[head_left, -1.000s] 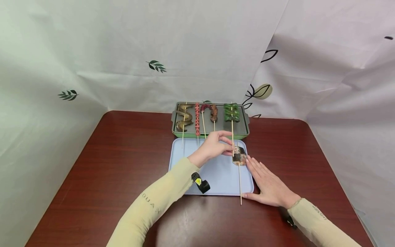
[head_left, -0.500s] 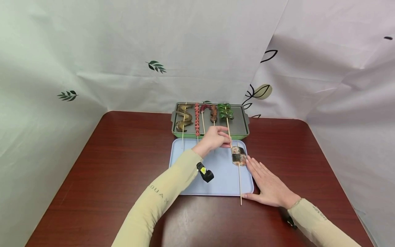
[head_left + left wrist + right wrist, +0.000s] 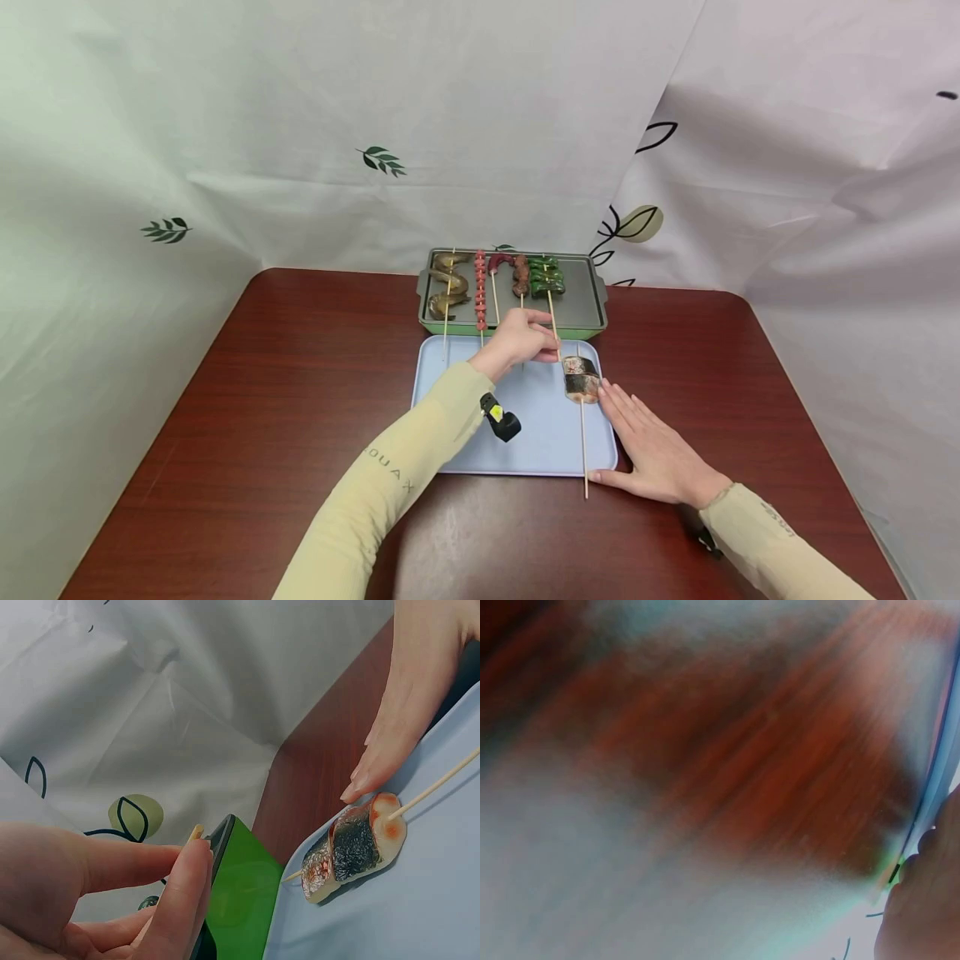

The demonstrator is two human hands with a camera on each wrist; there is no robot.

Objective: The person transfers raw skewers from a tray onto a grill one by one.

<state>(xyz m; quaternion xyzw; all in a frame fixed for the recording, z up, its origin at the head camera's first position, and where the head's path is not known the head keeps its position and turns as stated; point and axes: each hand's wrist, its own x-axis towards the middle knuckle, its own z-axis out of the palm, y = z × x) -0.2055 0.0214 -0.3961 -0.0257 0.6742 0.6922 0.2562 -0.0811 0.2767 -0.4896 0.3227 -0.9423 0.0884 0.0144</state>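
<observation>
My left hand (image 3: 525, 337) pinches the lower end of a skewer of green peppers (image 3: 546, 277). Those peppers lie over the grill pan (image 3: 581, 300), right beside a skewer of brown meat (image 3: 521, 277). In the left wrist view the stick's tip (image 3: 196, 832) shows between thumb and finger. My right hand (image 3: 660, 454) rests along the right rim of the blue tray (image 3: 510, 450), fingers straight. Its fingertips are close to a skewer of fish pieces (image 3: 581, 381) on the tray; whether they touch is unclear. The right wrist view is blurred, with part of the hand (image 3: 926, 900) at its edge.
Left of the meat, the pan holds a shrimp skewer (image 3: 448, 285), a skewer of small red pieces (image 3: 480, 292) and a dark red curled piece (image 3: 498, 263) on a stick. The brown table (image 3: 315, 375) surrounds pan and tray. White cloth (image 3: 480, 108) hangs behind.
My left hand has moved the green pepper skewer leftward across the pan, up beside the brown meat. It then shifted slightly lower. My right hand and the fish skewer have stayed in place.
</observation>
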